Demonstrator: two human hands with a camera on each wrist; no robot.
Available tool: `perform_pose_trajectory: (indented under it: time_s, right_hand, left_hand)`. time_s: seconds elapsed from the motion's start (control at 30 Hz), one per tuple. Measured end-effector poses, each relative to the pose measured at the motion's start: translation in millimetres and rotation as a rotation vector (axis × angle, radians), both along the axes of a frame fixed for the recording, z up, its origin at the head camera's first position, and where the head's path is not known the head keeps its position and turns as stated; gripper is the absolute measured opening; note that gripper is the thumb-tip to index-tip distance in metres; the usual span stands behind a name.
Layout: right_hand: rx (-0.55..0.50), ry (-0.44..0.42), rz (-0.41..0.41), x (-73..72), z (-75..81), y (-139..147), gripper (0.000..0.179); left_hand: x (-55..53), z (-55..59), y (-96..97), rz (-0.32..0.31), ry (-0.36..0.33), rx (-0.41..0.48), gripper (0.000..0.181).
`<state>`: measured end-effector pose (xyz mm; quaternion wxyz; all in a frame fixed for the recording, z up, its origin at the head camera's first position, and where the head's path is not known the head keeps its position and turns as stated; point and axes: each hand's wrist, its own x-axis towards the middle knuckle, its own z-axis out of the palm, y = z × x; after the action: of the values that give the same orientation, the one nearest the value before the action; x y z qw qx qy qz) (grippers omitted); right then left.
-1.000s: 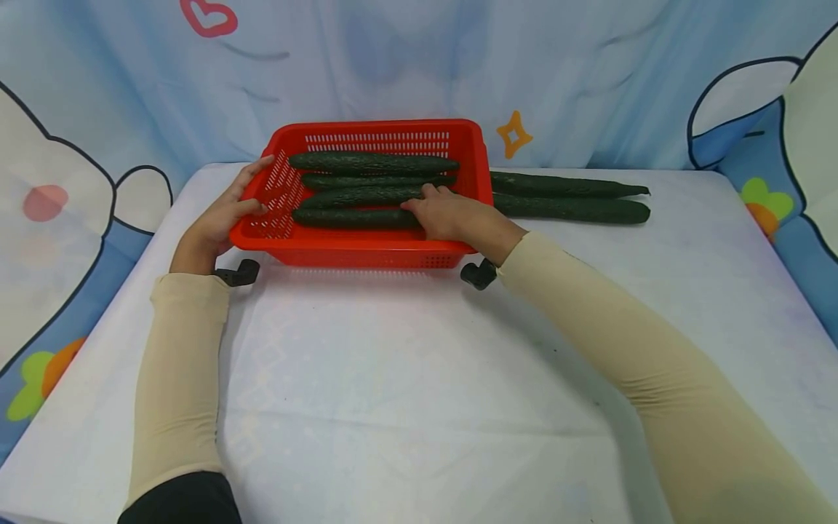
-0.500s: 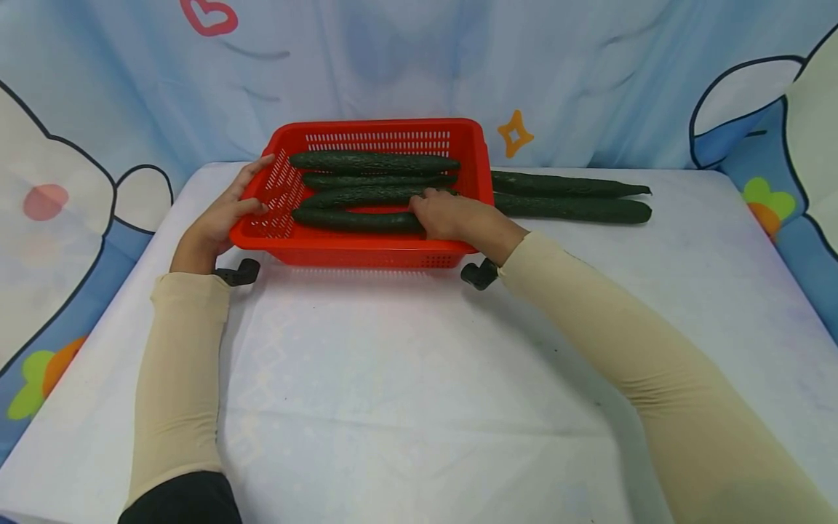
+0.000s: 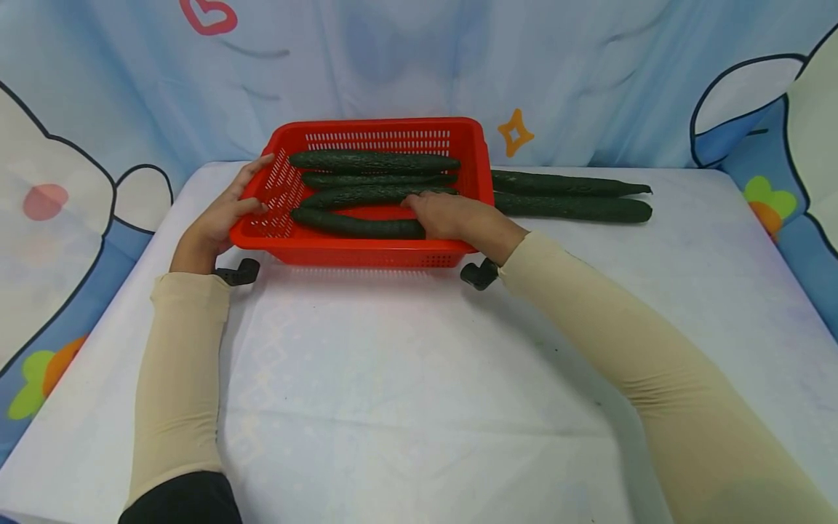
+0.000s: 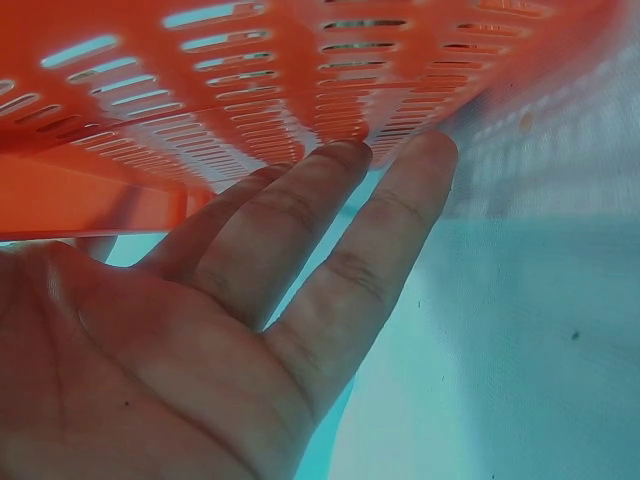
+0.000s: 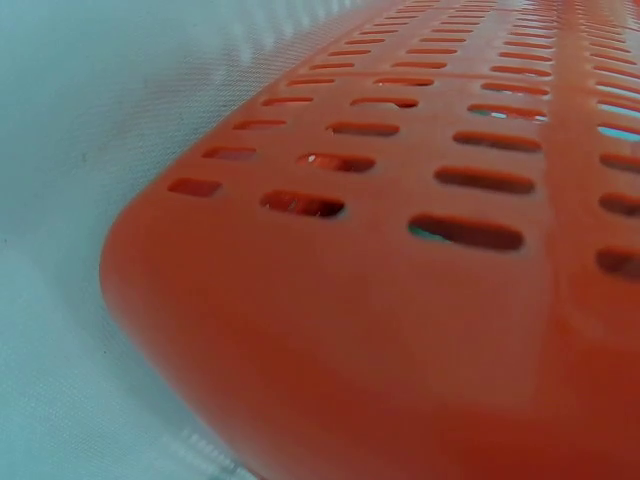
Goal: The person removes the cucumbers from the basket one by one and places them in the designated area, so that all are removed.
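Observation:
Inside a red slotted plastic basket (image 3: 380, 251), several dark green cucumbers lie side by side. My left hand (image 3: 219, 215) holds the basket's left rim; the left wrist view shows its fingers (image 4: 360, 250) reaching under the rim against the slotted outer wall. My right hand (image 3: 452, 216) is inside the basket at the right, over the right end of the nearest cucumber (image 3: 356, 224), which lies slanted with that end toward the front wall. A visible fingertip points left, above this cucumber, near the third cucumber (image 3: 373, 196). Most of the right fingers are hidden beneath the hand.
Two longer cucumbers (image 3: 572, 207) lie on the white cloth-covered table (image 3: 393, 378), their left ends hidden behind the basket. A blue printed curtain (image 3: 406, 58) hangs right behind the table. The right wrist view shows the basket's outer wall (image 5: 350, 310) close up.
The nearest cucumber's right part has shifted toward the basket's front wall, leaving it slanted. My right fingertips have spread left off it. The left hand and basket have stayed in place.

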<state>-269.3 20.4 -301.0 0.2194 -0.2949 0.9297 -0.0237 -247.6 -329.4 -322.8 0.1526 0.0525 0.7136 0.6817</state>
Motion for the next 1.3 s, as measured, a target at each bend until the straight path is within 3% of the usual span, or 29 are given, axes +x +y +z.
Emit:
perform_pose_trajectory:
  time_s: [0.17, 0.43, 0.67, 0.87, 1.3]
  right_hand:
    - [-0.028, 0.011, 0.025, 2.9, 0.5, 1.0, 0.050]
    - [-0.042, -0.038, -0.014, 3.5, -1.0, 0.5, 0.050]
    - [-0.044, -0.036, 0.011, 2.7, -1.1, 0.3, 0.045]
    - [-0.041, -0.041, 0.004, 3.1, -0.8, -0.4, 0.047]
    - [-0.072, 0.037, 0.026, 2.3, -0.5, 0.4, 0.058]
  left_hand:
    - [-0.8, -0.4, 0.4, 0.001, 0.001, -0.008, 0.080]
    - [0.6, 0.4, 1.3, -0.003, 0.013, -0.026, 0.080]
    - [1.0, 0.0, 2.0, 0.003, 0.015, -0.031, 0.081]
    - [1.4, -0.1, 1.3, -0.003, 0.016, -0.019, 0.080]
    - [1.7, 0.6, 0.5, -0.002, 0.012, -0.017, 0.080]
